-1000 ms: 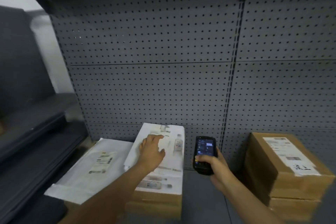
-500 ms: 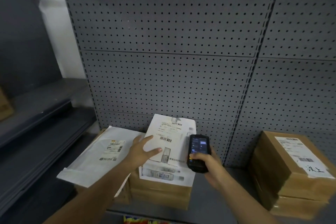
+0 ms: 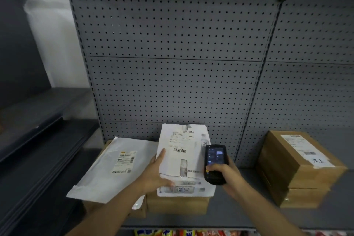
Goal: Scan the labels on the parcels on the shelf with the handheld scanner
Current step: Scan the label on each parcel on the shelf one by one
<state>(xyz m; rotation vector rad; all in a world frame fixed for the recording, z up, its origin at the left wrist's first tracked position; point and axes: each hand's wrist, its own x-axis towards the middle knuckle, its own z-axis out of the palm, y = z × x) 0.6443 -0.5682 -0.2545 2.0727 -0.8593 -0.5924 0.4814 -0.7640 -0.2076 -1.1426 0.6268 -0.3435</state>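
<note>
A white parcel (image 3: 182, 149) with a barcode label stands tilted up against the pegboard, on top of a brown box (image 3: 176, 204). My left hand (image 3: 155, 174) grips its lower left edge, thumb on the front. My right hand (image 3: 224, 176) holds a black handheld scanner (image 3: 214, 163) upright just right of the parcel, its screen lit and facing me. A flat white mailer bag (image 3: 115, 168) with a label lies to the left on another brown box. Two stacked brown boxes (image 3: 295, 168) with a label on top sit at the right.
The grey shelf (image 3: 239, 214) carries all the parcels, backed by a grey pegboard wall (image 3: 172, 63). Dark shelves (image 3: 38, 140) run along the left. Colourful packets (image 3: 182, 233) show below the shelf's front edge.
My left hand has lifted the white parcel from lying flat to standing upright, shifting from its top to its left edge. The scanner stayed beside it. The view shifted down and back.
</note>
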